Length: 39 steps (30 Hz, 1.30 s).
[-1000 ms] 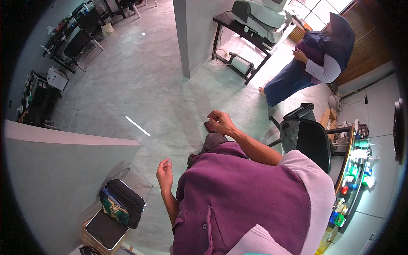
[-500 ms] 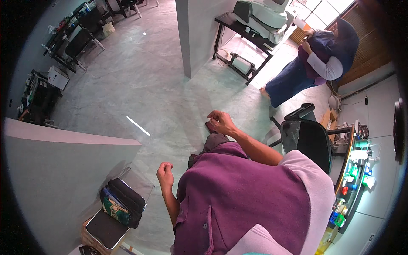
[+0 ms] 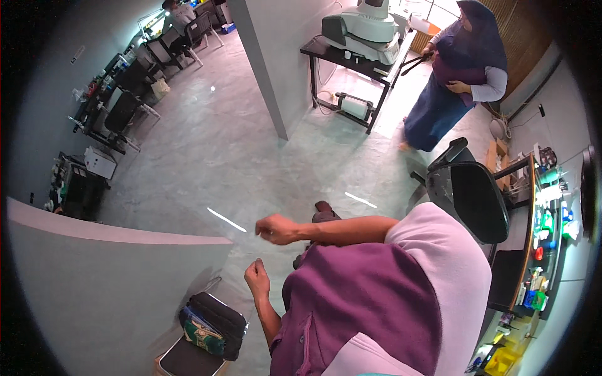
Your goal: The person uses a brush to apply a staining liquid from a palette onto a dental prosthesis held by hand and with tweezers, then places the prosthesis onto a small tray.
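My left hand (image 3: 257, 279) hangs in front of my body on the left, its fingers loosely curled in, with nothing to be seen in it. A little above it in the picture, my right hand (image 3: 276, 229) reaches across to the left, slightly blurred and also closed, with no object showing. Both hands are apart from each other and touch nothing. The grey partition wall (image 3: 119, 276) is nearest to them, on the left. Below my left hand a black bag (image 3: 219, 323) rests on a dark-topped stool (image 3: 188, 358).
A co-worker (image 3: 461, 78) stands at the far right, holding a dark long-handled thing (image 3: 417, 62). Ahead, a black table (image 3: 351, 59) carries a large white machine (image 3: 370, 31). A black chair (image 3: 480, 200) and a cluttered bench (image 3: 533, 250) are on my right. Desks line the far left.
My view has shifted and my right hand has swung left across my body, nearer the left one. The co-worker has turned; the dark long-handled thing now shows in one hand.
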Available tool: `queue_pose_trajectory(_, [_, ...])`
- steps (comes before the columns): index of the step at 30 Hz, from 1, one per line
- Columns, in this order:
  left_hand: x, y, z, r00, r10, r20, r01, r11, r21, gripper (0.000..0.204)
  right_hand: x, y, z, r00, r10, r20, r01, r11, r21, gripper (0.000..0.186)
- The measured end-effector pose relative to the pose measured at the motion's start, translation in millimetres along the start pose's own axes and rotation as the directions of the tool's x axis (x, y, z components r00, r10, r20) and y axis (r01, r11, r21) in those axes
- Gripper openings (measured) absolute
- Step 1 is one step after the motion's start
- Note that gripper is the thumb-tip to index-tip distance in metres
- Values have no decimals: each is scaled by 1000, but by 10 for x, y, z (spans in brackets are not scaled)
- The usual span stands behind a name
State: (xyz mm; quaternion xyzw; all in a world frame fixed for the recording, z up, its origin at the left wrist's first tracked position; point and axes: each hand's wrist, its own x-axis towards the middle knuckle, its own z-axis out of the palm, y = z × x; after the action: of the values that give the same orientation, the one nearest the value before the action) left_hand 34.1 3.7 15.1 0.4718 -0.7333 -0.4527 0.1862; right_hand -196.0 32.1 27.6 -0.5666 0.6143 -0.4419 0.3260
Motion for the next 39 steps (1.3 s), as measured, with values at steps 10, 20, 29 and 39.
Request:
queue_pose_trajectory(10, [-267,-110,-271,972,-125,-197,31,904,-426,46,928,-1153,616,948,-267,174,232,953,196,25])
queue_pose_trajectory(20, [-516,15,-1026,897,-93,-432,-18,969,-246,36,983,-1890,1233,680,-574,457,399,812,427,14])
queue_pose_trajectory(29, [-1879,-816,-1238,591,-345,-730,57,920,-388,52,1048,-847,1763,797,360,486,-476,869,137,12])
queue_pose_trajectory(39, [-4243,-1139,-974,-176,-658,-732,285,678,-678,49,139,-2201,4991,237,-44,970,-40,998,54,13])
